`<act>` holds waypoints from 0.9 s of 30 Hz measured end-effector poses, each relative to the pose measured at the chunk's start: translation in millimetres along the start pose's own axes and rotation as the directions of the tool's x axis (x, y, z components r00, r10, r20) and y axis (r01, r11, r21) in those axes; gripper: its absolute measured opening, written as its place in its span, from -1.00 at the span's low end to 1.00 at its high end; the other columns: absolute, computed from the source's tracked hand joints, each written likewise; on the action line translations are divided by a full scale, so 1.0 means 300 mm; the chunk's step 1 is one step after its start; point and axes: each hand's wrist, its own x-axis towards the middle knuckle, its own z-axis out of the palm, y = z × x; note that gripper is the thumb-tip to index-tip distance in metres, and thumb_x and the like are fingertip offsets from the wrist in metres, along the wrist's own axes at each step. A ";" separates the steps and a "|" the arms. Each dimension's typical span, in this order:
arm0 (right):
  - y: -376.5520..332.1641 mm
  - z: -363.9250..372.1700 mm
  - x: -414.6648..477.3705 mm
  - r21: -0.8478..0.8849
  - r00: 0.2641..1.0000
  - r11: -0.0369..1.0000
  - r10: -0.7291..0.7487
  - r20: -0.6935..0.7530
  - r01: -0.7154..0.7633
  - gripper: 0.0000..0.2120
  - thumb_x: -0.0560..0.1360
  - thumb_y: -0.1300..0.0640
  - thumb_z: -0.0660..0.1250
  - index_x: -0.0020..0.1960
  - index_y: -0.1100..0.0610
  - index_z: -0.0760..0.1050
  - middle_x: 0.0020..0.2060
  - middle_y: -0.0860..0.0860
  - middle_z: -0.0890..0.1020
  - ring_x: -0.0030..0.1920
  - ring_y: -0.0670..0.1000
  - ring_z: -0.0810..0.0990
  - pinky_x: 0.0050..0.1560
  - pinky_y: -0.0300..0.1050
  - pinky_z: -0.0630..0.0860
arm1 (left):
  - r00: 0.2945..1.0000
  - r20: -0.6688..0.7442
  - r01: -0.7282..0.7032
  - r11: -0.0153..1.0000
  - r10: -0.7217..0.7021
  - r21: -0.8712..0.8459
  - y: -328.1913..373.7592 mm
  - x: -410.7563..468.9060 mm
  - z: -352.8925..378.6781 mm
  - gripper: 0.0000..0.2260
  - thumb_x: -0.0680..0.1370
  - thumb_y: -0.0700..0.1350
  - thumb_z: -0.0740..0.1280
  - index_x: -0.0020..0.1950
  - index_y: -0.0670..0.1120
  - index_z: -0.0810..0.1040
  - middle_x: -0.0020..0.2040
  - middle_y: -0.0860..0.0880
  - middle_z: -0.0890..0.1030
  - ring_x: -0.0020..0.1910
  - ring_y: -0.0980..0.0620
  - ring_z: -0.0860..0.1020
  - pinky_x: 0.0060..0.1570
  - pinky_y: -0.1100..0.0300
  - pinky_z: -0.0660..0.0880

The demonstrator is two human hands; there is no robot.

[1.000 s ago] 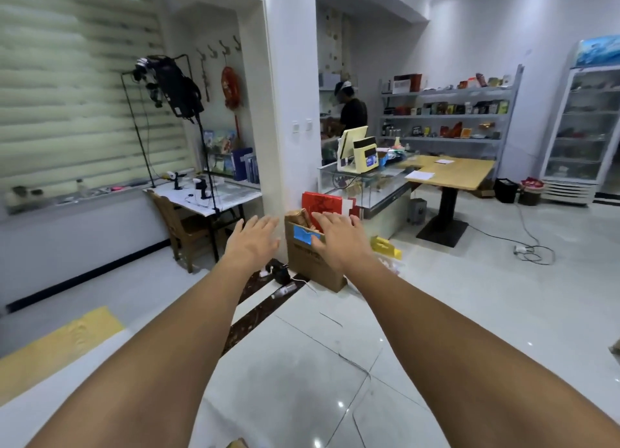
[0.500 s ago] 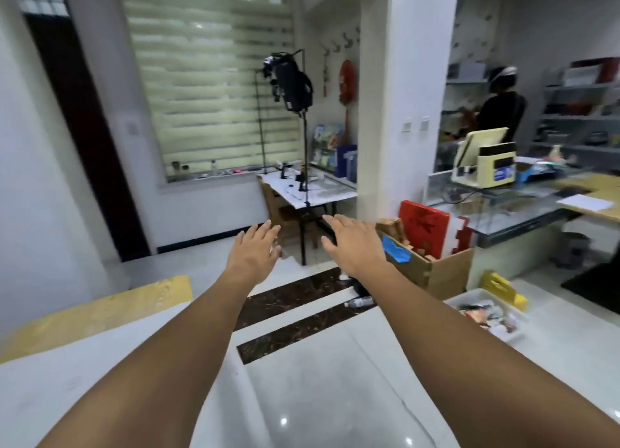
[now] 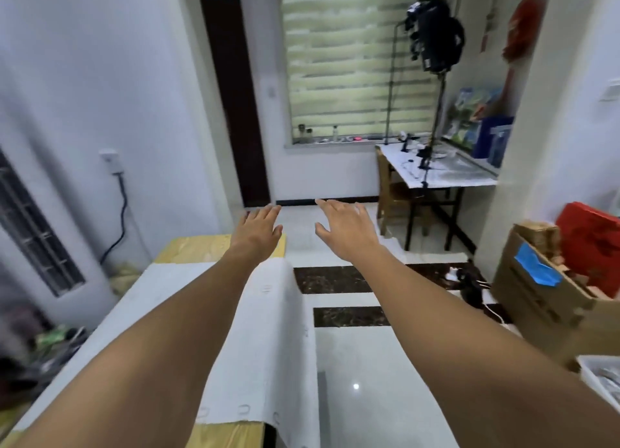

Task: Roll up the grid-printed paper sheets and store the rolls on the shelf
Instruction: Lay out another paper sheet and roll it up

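Note:
A large white paper sheet (image 3: pixel 268 330) lies flat over a yellow wooden table (image 3: pixel 204 246), its right side drooping over the table's edge; any grid print is too faint to tell. Both arms are stretched forward above it. My left hand (image 3: pixel 260 227) hovers over the table's far end, fingers spread, holding nothing. My right hand (image 3: pixel 347 227) is out over the floor just right of the table, also spread and empty. No shelf or roll is in sight.
A brown cardboard box (image 3: pixel 543 300) with blue tape and a red bag (image 3: pixel 593 243) stands on the floor at right. A small table (image 3: pixel 446 175) with a tripod and dark camera gear (image 3: pixel 434 38) stands under the blinds. Clutter (image 3: pixel 50 347) lies at lower left.
The view has swung left: the shop counter and person have gone out of sight, and the table with the white sheet has come in below my arms. Both hands stay spread and empty.

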 end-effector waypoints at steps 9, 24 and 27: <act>-0.091 0.227 0.470 0.124 0.965 0.960 -0.257 0.044 0.250 -0.51 0.56 0.00 0.08 0.47 0.04 0.17 0.40 0.03 0.36 0.39 0.01 0.30 0.40 0.05 0.09 | 0.962 0.028 0.272 0.962 -0.273 0.024 -0.301 0.216 0.168 -0.56 0.63 -0.01 0.01 0.50 -0.03 0.05 0.50 -0.02 0.14 0.47 -0.02 0.09 0.44 0.05 -0.01; -0.255 0.520 0.987 0.369 0.821 0.763 -0.571 -0.001 0.531 -0.51 0.57 -0.05 0.07 0.48 0.02 0.17 0.42 0.02 0.34 0.40 0.02 0.28 0.41 0.06 0.02 | 0.800 -0.026 0.593 0.783 -0.599 0.190 -0.613 0.451 0.201 -0.57 0.61 -0.02 0.06 0.48 -0.04 0.12 0.49 -0.04 0.19 0.45 -0.04 0.14 0.43 0.03 0.02; -0.255 0.558 1.087 0.398 0.773 0.705 -0.635 -0.014 0.587 -0.51 0.57 -0.03 0.07 0.48 0.03 0.17 0.42 0.03 0.34 0.40 0.03 0.28 0.41 0.05 0.02 | 0.746 -0.042 0.656 0.722 -0.664 0.220 -0.621 0.470 0.209 -0.58 0.61 -0.04 0.05 0.47 -0.05 0.13 0.48 -0.05 0.20 0.44 -0.06 0.17 0.40 0.02 0.06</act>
